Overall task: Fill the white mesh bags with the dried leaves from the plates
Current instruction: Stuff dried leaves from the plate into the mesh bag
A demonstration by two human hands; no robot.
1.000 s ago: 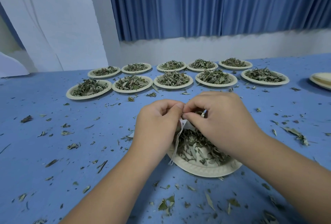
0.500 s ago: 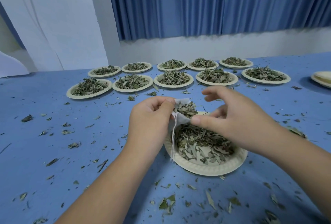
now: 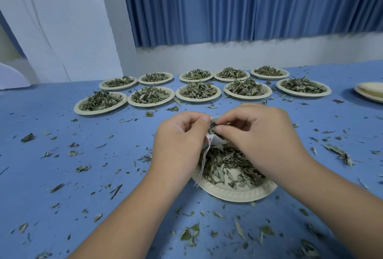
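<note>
1. Bag (image 3: 215,139): a small white mesh one, held up between the two hands just above the far edge of the nearest plate (image 3: 238,193). Its mouth is turned toward the right hand, and fingers hide most of it.
2. The left hand (image 3: 182,140) has its fingers curled, with thumb and forefinger pinching the rim of the bag on its left side. A thin string (image 3: 204,161) hangs loose from that spot down across the plate's rim.
3. The right hand (image 3: 255,134) is curled in too, with thumb and forefinger closed on a tuft of leaves (image 3: 213,128) at the bag's mouth. They may be nipping the mesh edge as well; the view is too crowded to tell.
4. A good pile (image 3: 228,167) lies on the near plate under the right wrist. The far plates (image 3: 198,91) stand heaped in two rows across the table (image 3: 62,176), which is strewn with crumbs.
5. The bag looks very light and limp, so I judge it will fold shut unless its rim is kept spread. The best hold is on the hem beside the string, with a second finger holding the mouth open.
6. The leaves look dry, brittle and almost weightless, so they will likely crumble under a hard squeeze and scatter if dropped from any height. Small, gentle pinches pushed well inside should work, with the bag kept over the plate to catch spills.
</note>
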